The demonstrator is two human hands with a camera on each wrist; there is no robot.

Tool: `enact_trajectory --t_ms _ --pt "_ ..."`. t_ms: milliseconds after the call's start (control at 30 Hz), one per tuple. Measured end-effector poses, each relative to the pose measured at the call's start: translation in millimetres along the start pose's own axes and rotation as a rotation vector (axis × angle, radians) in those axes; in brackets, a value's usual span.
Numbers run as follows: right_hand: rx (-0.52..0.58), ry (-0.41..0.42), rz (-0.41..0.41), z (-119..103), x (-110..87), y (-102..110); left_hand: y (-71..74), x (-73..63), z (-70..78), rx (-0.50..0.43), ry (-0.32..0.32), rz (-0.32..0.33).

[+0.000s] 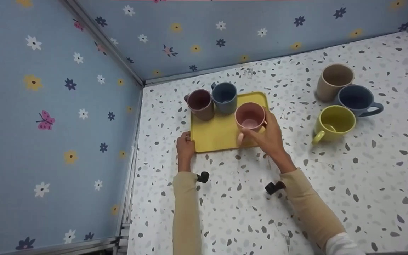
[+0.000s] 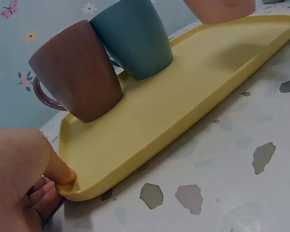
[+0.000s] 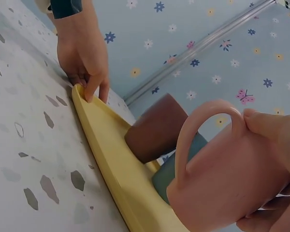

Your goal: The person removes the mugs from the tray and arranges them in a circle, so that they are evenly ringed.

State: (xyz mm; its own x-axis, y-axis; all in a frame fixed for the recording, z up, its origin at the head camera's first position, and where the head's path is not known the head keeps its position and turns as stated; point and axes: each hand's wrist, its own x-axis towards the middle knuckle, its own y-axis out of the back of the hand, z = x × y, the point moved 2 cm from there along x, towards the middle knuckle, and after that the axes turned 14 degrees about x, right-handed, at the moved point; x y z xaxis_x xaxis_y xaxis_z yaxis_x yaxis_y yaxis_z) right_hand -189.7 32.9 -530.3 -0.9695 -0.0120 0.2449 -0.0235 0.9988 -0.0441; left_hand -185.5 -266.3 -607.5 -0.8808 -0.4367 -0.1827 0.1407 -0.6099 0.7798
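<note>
My right hand (image 1: 272,137) grips a pink mug (image 3: 232,176) by its body, thumb and fingers on opposite sides. The left wrist view shows that mug's base raised above the right part of a yellow tray (image 1: 213,138), with a shadow under it. At the tray's near left corner my left hand (image 2: 19,169) pinches the rim, thumb inside and the other fingers outside. A dark maroon mug (image 1: 204,109) and a blue mug (image 1: 226,101) stand side by side along the tray's back left.
Right of the tray, a beige mug (image 1: 326,88), a dark blue mug (image 1: 356,101) and a yellow-green mug (image 1: 326,127) stand close together on the speckled table (image 1: 374,184). Flower-patterned panels (image 1: 66,124) bound the table at the left and back.
</note>
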Motion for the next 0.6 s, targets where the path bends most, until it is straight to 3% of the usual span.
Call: enact_trajectory --t_ms 167,433,600 --pt "-0.021 -0.014 0.053 -1 0.0 16 1.1 -2.2 1.1 -0.009 0.002 0.007" --pt "-0.018 -0.047 0.131 -23 -2.6 34 0.6 -1.8 -0.4 -0.01 0.005 -0.007" --pt "-0.056 -0.087 0.186 -8 1.3 52 -0.9 0.8 -1.9 -0.029 0.001 -0.019"
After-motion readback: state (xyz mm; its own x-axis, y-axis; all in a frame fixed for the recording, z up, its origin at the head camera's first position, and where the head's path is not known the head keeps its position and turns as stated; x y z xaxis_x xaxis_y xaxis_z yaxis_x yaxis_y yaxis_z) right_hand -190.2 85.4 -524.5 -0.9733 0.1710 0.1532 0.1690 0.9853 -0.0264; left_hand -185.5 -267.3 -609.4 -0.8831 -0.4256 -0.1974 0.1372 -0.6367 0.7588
